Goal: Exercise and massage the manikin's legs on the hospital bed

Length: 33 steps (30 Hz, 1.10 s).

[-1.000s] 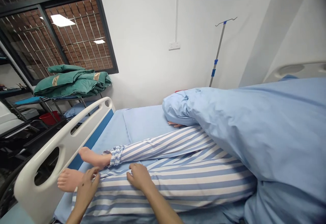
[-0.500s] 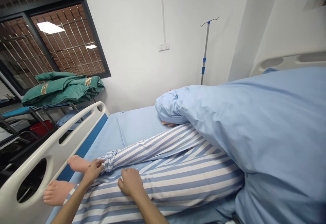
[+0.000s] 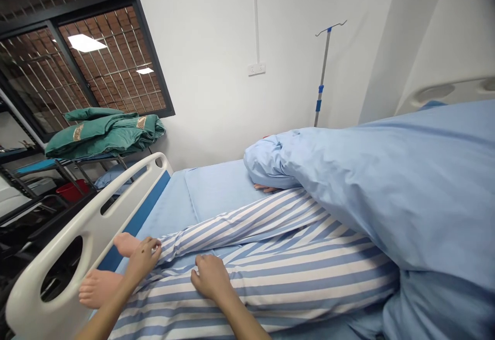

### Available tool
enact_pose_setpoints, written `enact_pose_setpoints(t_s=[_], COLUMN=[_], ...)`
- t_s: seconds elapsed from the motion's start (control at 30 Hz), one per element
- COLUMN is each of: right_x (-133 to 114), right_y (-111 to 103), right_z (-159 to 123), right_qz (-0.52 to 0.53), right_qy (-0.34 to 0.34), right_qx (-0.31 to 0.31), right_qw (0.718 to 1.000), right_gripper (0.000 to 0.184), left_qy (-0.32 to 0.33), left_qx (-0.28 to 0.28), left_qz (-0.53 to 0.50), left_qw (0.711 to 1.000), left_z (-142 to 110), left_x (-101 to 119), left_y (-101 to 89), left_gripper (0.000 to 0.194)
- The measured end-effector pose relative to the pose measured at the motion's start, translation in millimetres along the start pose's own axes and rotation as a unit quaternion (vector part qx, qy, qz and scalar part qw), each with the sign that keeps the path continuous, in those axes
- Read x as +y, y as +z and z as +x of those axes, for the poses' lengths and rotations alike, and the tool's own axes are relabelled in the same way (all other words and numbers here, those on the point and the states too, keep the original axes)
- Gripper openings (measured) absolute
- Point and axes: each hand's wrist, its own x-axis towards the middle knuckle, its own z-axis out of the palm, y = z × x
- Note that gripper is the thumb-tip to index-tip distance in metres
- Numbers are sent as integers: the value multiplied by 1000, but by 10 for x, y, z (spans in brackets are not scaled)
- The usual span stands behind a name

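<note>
Blue-and-white striped trousers (image 3: 301,273) cover the legs of a manikin-like figure lying on the bed. My left hand (image 3: 144,257) is closed on the cuff of the far trouser leg, at the ankle; its fingertips are partly hidden. Just beyond it shows the bare far foot (image 3: 126,244). The near foot (image 3: 99,286) sticks out to the left of my left forearm. On the near trouser leg, around the shin, rests my right hand (image 3: 212,277), its fingers curled down and their tips hidden against the cloth.
A blue quilt (image 3: 386,185) is folded over the figure's upper part. The white footboard (image 3: 93,237) stands at the left. Behind are an IV pole (image 3: 323,74), a wall socket (image 3: 257,69) and green folded bedding (image 3: 104,133) on a rack.
My left hand has gone from the near ankle across to the far trouser cuff. That cuff, bunched before, now lies smoother and reaches further toward the foot. My right hand has stayed put.
</note>
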Motion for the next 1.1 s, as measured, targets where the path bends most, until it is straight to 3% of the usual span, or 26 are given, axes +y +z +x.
enact_pose_setpoints(t_s=[0.1, 0.27, 0.37, 0.5, 0.63, 0.73, 0.87, 1.0, 1.1], right_x=[4, 21, 26, 37, 34, -81, -401, -603, -534], right_y=[-1, 22, 53, 99, 79, -5, -45, 232, 581], right_z=[5, 22, 35, 32, 114, 347, 890, 1444, 1707], right_qz=[-3, -6, -7, -4, 41, 83, 104, 119, 114], right_qy=[-3, 0, 3, 7, 7, -2, -20, -30, -17], right_qx=[-5, -27, -39, -53, -65, -64, -28, 25, 42], right_qw=[1000, 1000, 999, 999, 997, 994, 994, 992, 992], right_gripper=[23, 25, 25, 22, 14, 15, 29, 31, 27], left_qy=[35, -19, -52, -86, -72, -80, -79, -56, -81], left_qx=[-30, -9, 3, -9, -31, -38, -48, -88, -115], left_qz=[-22, -135, -172, -87, -19, 4, 6, -5, 0], left_qw=[999, 991, 984, 992, 997, 996, 996, 994, 990], left_z=[202, 559, 687, 694, 638, 617, 602, 605, 615], left_x=[223, 462, 378, 147, 72, 116, 139, 86, 72], left_y=[132, 359, 590, 873, 962, 944, 905, 908, 935], left_gripper=[23, 35, 36, 35, 35, 35, 34, 27, 25])
